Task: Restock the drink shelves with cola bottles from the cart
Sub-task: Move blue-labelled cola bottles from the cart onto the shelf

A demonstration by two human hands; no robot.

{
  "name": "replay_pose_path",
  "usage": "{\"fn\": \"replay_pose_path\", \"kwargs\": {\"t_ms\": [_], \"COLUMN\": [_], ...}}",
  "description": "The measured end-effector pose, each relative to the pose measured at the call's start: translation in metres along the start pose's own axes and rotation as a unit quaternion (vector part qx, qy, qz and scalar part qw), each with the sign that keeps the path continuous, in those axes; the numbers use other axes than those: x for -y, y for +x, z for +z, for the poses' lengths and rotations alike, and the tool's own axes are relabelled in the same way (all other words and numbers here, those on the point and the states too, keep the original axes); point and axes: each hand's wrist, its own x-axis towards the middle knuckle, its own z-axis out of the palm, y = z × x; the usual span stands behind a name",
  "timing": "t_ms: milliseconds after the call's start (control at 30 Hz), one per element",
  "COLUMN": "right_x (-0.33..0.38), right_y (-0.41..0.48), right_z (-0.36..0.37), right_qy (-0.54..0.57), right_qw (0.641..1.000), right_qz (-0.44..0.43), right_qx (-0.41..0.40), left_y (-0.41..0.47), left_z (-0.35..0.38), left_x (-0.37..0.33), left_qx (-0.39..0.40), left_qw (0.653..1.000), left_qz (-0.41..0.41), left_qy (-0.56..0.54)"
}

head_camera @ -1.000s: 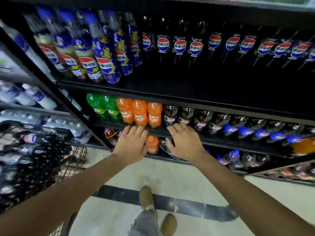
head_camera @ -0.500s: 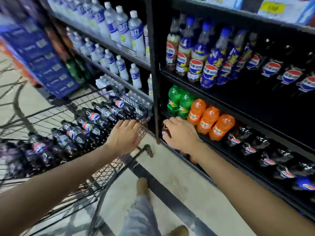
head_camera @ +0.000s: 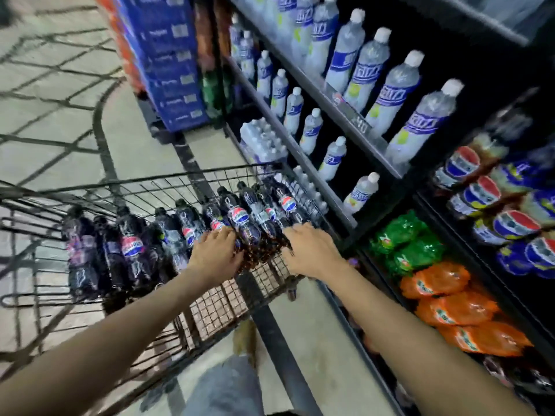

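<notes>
Cola bottles (head_camera: 240,220) under both hands' fingers (head_camera: 220,235).

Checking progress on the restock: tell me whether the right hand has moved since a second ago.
Yes. The right hand left the shelf edge below the orange bottles and now rests on cola bottles in the cart.

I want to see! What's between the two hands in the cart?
In the head view, dark cola bottles lie between the left hand and right hand.

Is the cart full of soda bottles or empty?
Not empty: the wire cart holds a row of cola bottles, lying tilted. Both hands rest on them.
</notes>
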Motion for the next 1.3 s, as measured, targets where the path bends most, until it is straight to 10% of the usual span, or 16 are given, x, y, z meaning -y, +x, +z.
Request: {"fn": "replay_pose_path", "kwargs": {"t_ms": [667, 1300], "right_x": [0.038, 0.048], "right_y": [0.194, 0.233], "right_z": [0.097, 0.154], "right_qy": [0.017, 0.125], "right_qw": [0.988, 0.958], "right_qz": [0.018, 0.243], "right_qx": [0.151, 0.088], "left_y": [0.059, 0.122], "left_z": [0.077, 0.108], "left_x": [0.119, 0.091], "left_qx": [0.119, 0.013], "left_qw": [0.963, 0.731], "left_qz": [-0.219, -0.456], "left_qy": [-0.102, -0.508]}}
